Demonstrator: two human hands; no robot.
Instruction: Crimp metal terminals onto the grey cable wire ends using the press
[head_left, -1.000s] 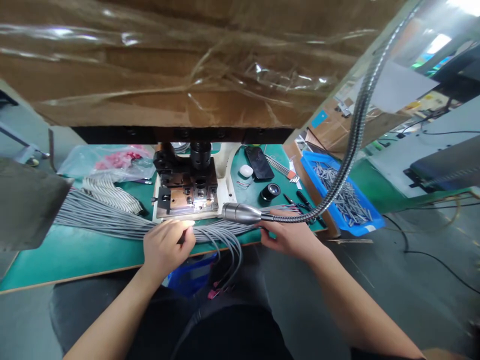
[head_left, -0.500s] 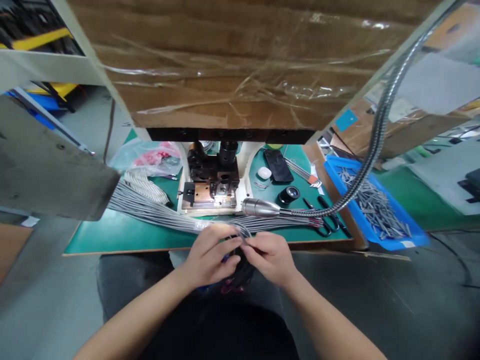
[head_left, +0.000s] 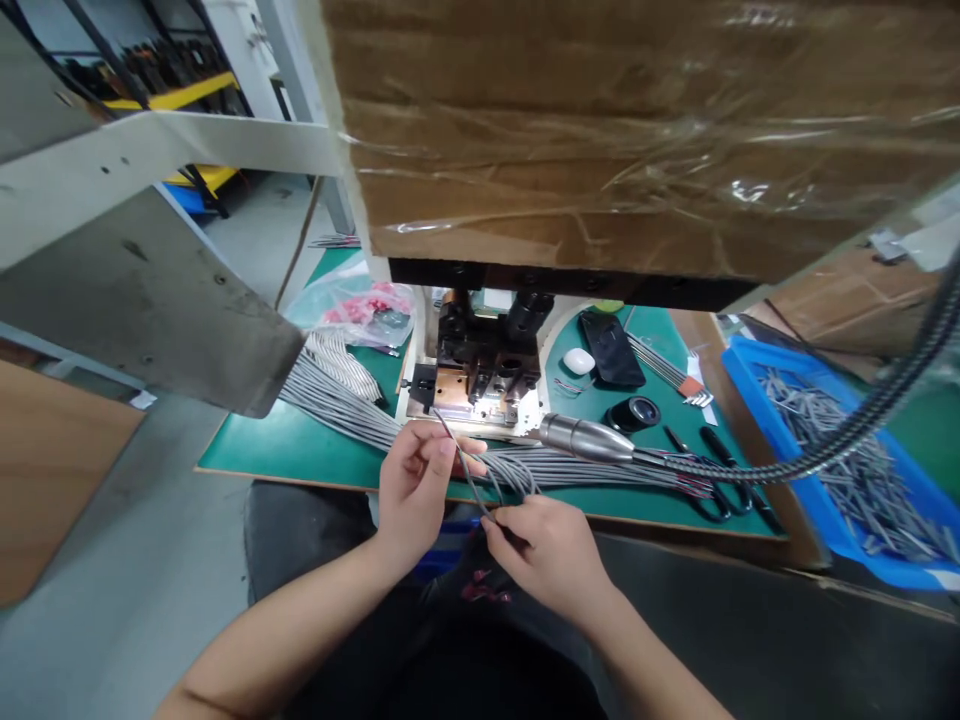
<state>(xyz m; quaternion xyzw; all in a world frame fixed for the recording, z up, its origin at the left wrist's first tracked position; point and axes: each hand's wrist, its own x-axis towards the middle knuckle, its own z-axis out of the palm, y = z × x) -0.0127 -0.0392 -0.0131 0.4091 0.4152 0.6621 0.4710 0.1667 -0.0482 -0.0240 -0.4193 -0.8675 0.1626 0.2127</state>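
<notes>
Between my two hands runs a thin grey cable (head_left: pixel 471 482), its stripped-looking end pointing up toward the press. My left hand (head_left: pixel 414 485) pinches it near that end with thumb and forefinger, other fingers partly extended behind. Lower down, my right hand (head_left: pixel 551 545) is closed on the same cable with thumb and fingertips. Just beyond the hands lies a long bundle of grey cables (head_left: pixel 341 408) across the front of the green table (head_left: pixel 255 445). Past the bundle stands a small press with a metal die (head_left: pixel 491 375), apart from the cable end.
A metal gooseneck lamp (head_left: pixel 589 438) reaches in from the right, above scissors (head_left: pixel 712 505) and a black loupe (head_left: pixel 632 413). Behind are a phone (head_left: pixel 611 348), a white case (head_left: pixel 578 361) and hex keys (head_left: pixel 667 368). A blue tray (head_left: pixel 750 385) holds cut grey pieces. Cardboard (head_left: pixel 600 150) covers the machine's upper front.
My hands have drawn apart, and the cable now stretches between them with its end raised toward the press. The whole view has shifted, so the table appears farther right.
</notes>
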